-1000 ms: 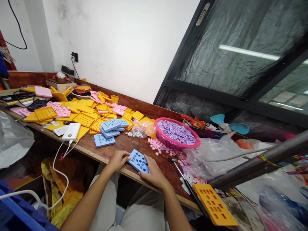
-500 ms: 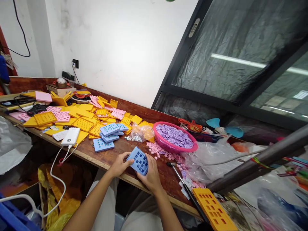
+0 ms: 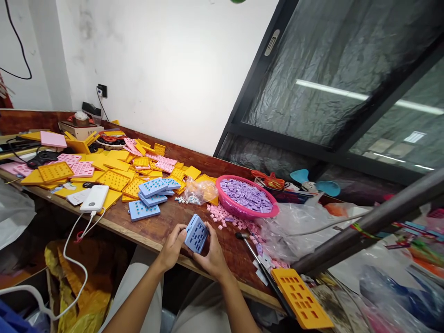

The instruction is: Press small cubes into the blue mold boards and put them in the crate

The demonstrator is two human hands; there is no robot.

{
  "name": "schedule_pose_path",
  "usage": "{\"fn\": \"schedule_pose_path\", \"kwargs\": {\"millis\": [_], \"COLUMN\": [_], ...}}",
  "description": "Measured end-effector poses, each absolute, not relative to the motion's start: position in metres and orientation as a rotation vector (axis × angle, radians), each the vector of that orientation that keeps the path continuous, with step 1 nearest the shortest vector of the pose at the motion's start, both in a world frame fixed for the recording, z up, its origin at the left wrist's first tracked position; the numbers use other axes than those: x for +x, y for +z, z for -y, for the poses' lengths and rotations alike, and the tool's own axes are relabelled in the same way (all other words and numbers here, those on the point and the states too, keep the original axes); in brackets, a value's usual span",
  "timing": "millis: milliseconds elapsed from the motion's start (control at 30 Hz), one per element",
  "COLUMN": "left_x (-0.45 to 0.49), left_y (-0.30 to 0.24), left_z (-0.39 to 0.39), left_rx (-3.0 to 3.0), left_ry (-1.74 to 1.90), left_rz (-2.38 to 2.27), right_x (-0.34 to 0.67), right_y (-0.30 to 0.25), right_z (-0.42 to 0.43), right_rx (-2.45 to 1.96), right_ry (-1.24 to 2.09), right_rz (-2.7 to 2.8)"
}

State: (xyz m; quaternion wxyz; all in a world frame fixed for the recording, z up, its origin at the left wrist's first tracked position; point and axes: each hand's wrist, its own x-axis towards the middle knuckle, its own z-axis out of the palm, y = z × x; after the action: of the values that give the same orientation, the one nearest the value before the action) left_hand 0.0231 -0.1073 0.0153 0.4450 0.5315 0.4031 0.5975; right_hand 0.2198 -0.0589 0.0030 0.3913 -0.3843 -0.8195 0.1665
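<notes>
Both my hands hold a blue plastic board with rows of square holes (image 3: 196, 236), tilted up over the table's front edge. My left hand (image 3: 172, 247) grips its left side, thumb on the edge. Along the right side and lower corner, my right hand (image 3: 213, 254) has its fingers and thumb closed round it. A second blue layer shows at the upper left edge of the board. Several blue boards with small teal pieces (image 3: 152, 187) lie stacked to the left. Small white and blue pieces (image 3: 189, 200) are beside a clear plastic bag (image 3: 203, 190).
A pink basket (image 3: 222, 200) of purple tiles stands behind my hands, with loose pink tiles (image 3: 217, 213) around it. Yellow boards (image 3: 114, 179) cover the left side. A white power bank (image 3: 95, 199) lies near the edge. A black rod (image 3: 258, 261) and yellow holed board (image 3: 301, 298) are at right.
The blue board has turned more upright, so its edge shows more and its holed face is narrower. My left hand has shifted along its side. The whole view has moved slightly.
</notes>
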Motion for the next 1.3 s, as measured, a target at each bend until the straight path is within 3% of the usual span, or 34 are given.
{"fn": "schedule_pose_path", "kwargs": {"millis": [900, 1300], "left_x": [0.018, 0.037], "left_y": [0.01, -0.003], "left_z": [0.107, 0.119], "left_rx": [1.217, 1.603], "left_ry": [1.455, 1.631], "left_rz": [-0.735, -1.103], "right_x": [0.219, 0.218], "right_y": [0.013, 0.006], "right_z": [0.059, 0.059], "right_rx": [-0.95, -1.0], "right_ry": [0.449, 0.366], "right_rz": [2.082, 1.975]}}
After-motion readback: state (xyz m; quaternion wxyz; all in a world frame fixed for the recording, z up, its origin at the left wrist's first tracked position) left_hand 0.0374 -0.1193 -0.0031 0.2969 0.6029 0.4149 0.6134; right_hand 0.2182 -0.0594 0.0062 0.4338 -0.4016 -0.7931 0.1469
